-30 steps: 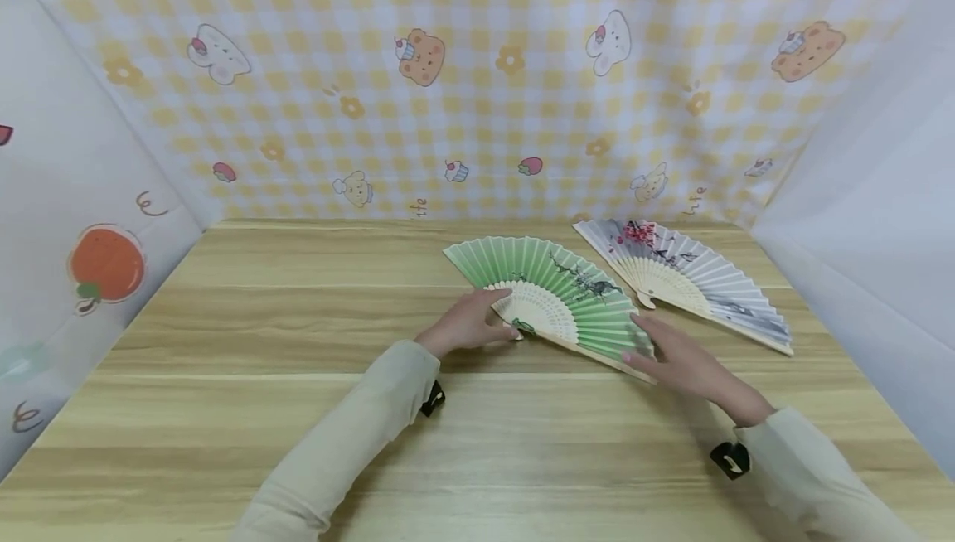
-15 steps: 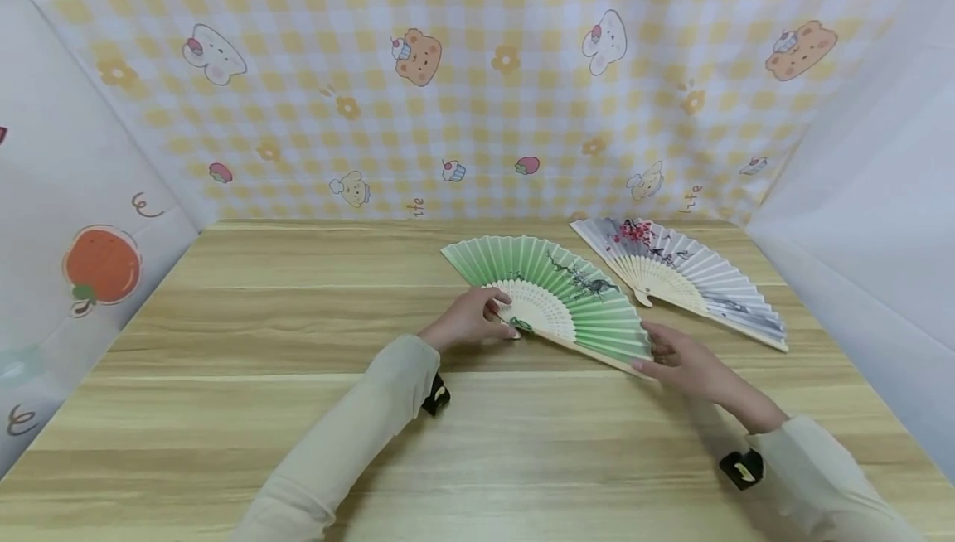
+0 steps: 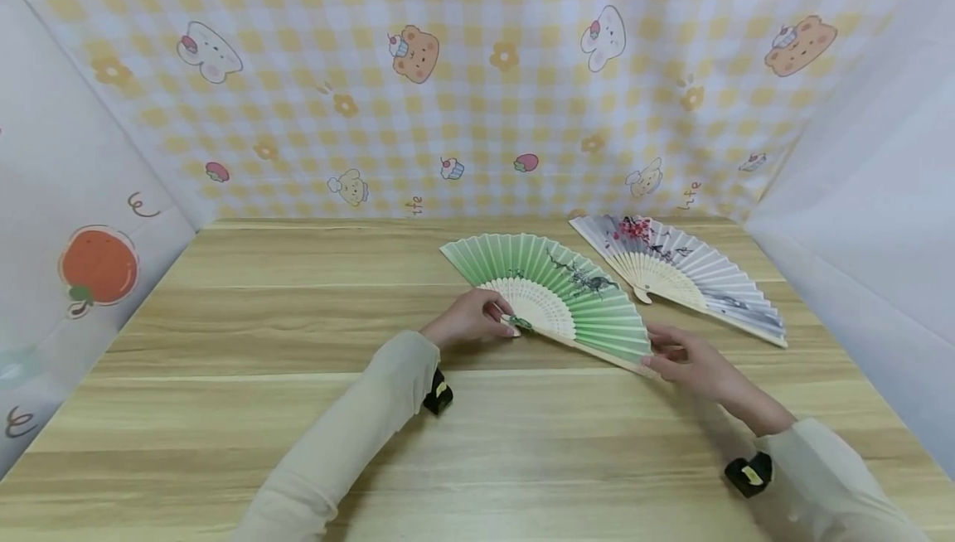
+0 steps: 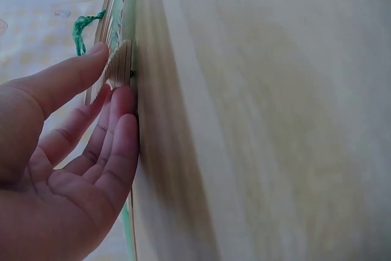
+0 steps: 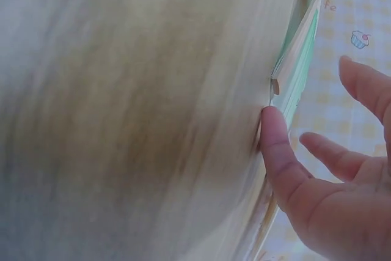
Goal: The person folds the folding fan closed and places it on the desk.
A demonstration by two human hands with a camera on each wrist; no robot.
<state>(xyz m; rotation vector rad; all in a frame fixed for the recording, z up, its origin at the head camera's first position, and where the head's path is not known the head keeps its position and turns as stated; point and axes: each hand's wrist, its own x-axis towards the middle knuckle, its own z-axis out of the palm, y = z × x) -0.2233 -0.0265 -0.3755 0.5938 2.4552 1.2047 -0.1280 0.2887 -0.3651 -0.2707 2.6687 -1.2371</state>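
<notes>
A green folding fan (image 3: 515,260) with dark branch print lies spread on the table. My left hand (image 3: 472,316) pinches its pale ribs at the pivot; in the left wrist view the thumb (image 4: 91,62) lies on one side of the stacked ribs (image 4: 121,68) and fingers on the other, by a green cord (image 4: 81,32). My right hand (image 3: 697,366) is at the fan's right end. The right wrist view shows its fingers spread, one fingertip (image 5: 274,120) right beside the outer rib (image 5: 278,84). In the head view some right fingers are partly hidden behind the thumb.
A second open fan (image 3: 694,273), grey-white with red blossoms, lies behind and to the right on the wooden table (image 3: 313,310). A yellow checked cloth (image 3: 477,103) hangs along the back, with white sheets at both sides.
My right hand has drawn slightly right, from over the green fan's edge to its outer end. My left fingers have closed in at the pivot. Both fans stay nearly in place.
</notes>
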